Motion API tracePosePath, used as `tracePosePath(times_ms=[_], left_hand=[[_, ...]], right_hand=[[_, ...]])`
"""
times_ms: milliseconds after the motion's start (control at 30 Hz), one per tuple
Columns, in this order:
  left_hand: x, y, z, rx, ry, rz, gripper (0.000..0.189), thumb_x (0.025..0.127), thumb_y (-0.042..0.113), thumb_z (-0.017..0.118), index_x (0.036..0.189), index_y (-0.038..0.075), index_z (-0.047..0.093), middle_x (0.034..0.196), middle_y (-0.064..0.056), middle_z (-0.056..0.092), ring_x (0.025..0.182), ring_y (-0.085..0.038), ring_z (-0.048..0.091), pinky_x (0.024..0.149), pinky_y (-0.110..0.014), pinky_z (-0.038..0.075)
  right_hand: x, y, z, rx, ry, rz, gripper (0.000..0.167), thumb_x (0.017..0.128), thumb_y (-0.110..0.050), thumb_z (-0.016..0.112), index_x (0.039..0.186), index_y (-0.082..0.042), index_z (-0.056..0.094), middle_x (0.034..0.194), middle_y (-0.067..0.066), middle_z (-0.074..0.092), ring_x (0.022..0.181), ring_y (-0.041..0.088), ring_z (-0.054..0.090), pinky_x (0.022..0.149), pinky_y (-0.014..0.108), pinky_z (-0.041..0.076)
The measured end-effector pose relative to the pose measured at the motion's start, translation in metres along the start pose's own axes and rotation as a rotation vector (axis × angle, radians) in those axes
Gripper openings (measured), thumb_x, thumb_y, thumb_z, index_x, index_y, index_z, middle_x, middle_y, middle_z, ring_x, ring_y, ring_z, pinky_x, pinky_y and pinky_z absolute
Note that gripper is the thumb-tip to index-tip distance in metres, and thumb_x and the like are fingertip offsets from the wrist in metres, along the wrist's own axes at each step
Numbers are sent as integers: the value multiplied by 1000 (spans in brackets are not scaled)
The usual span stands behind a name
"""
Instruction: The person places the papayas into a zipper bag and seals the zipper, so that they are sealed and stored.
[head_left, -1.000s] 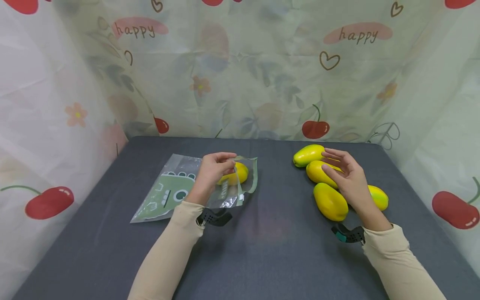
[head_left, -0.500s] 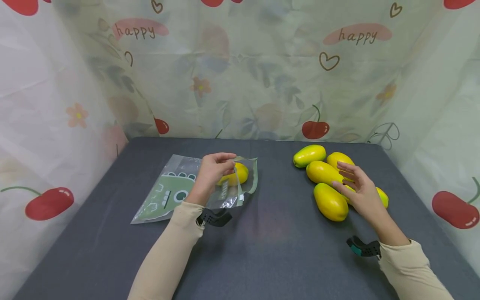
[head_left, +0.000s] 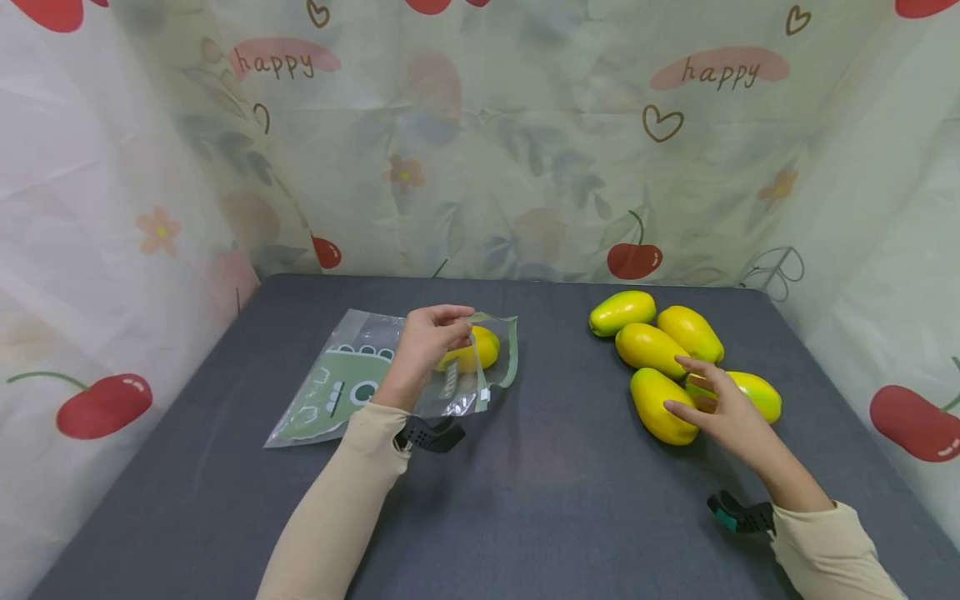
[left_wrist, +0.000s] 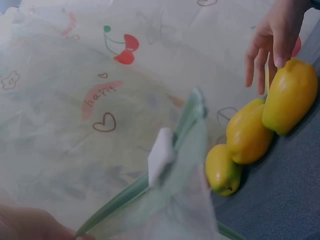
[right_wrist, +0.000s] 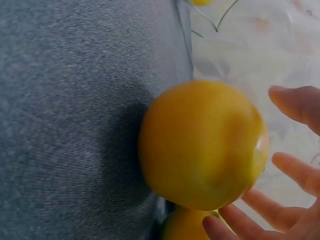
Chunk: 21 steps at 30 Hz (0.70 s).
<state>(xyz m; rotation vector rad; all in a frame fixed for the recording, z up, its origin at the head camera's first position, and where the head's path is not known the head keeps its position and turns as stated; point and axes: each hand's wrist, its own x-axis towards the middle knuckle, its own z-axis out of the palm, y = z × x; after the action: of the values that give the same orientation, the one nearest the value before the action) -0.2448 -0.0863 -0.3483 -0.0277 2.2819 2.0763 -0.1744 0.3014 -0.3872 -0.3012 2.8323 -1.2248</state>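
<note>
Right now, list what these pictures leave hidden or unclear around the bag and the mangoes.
- Head view: the left hand covers part of the bag mouth and of the mango inside.
- Head view: the right hand hides where two mangoes meet.
- Left wrist view: the bag edge is blurred and blocks the table.
- Right wrist view: one mango fills the frame; fingertip contact is unclear.

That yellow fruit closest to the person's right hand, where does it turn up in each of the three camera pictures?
Head: the nearest mango lies right of centre, at the right hand fingertips.
Left wrist: upper right, the nearest mango under the fingers.
Right wrist: it fills the centre.
Shared landmark: the grey table, also seen at and.
</note>
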Motion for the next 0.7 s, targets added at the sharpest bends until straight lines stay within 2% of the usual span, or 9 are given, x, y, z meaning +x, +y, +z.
tracePosePath(times_ms=[133,300,433,700], left_hand=[[0,0,0,-2,-3,-9,32,90,5,62,121,-1,65,105,-16,64,75,-15,63,86,-35,57],[-1,-1,-1,7,7,-2,30,90,5,62,119,-1,66,98,-11,64,75,-16,64,81,-31,58],[0,-3,0,11,12,3,29,89,7,64,118,1,68,100,-12,65,76,-16,64,80,-29,59],[1,-4,-1,9,0,8,30,90,6,63,119,1,67,113,-23,63,77,-17,64,80,-29,58]], right_hand=[[-2,3,2,-40,-33,1,79,92,-34,65,150,2,26,149,31,29,130,55,35,100,67,37],[-1,6,7,-95,-43,-25,79,90,-32,68,147,6,29,145,32,33,129,52,38,101,66,36],[-1,9,11,-122,-56,-53,81,88,-31,71,147,6,30,147,31,33,130,48,35,100,64,33],[-1,9,15,-114,-98,-32,86,87,-34,71,150,2,24,151,31,26,133,49,30,100,66,31]])
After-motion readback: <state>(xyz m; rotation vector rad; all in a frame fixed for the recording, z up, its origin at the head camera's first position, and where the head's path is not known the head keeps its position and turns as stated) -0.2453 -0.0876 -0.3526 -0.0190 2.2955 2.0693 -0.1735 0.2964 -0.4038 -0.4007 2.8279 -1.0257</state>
